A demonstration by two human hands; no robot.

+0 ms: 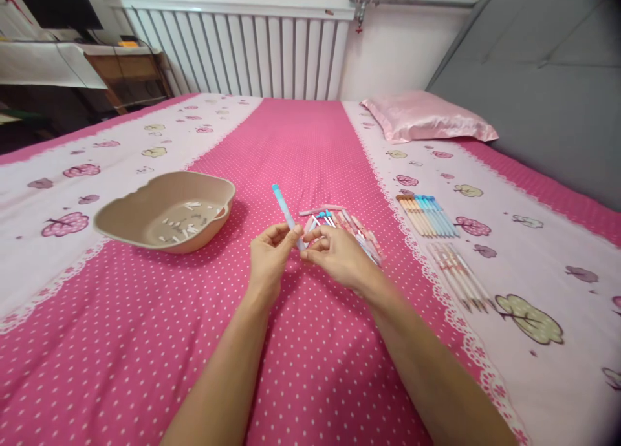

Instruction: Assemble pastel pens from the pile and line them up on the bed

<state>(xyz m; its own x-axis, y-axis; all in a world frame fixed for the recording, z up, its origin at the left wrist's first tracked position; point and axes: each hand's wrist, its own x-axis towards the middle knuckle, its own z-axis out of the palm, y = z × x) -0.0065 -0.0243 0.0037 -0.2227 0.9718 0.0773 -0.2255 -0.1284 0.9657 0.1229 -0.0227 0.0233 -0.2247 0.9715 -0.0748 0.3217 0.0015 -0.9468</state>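
Between my hands is a slim light-blue pen (283,203), tilted with its brighter blue end up and away from me. My left hand (273,249) pinches it around the lower half. At its bottom end, the fingers of my right hand (337,249) are closed on it too. Just behind my right hand lies a loose pile of pink and white pens (356,226), with a few blue-ended ones among them; my hand hides part of the pile.
A beige basin (160,197) with small white and grey pieces inside stands at left. At right lie a row of orange and blue pens (427,215) and a row of pale, clear-looking pens (460,275). A pink pillow (427,116) rests farther back on the pink bedsheet (301,136).
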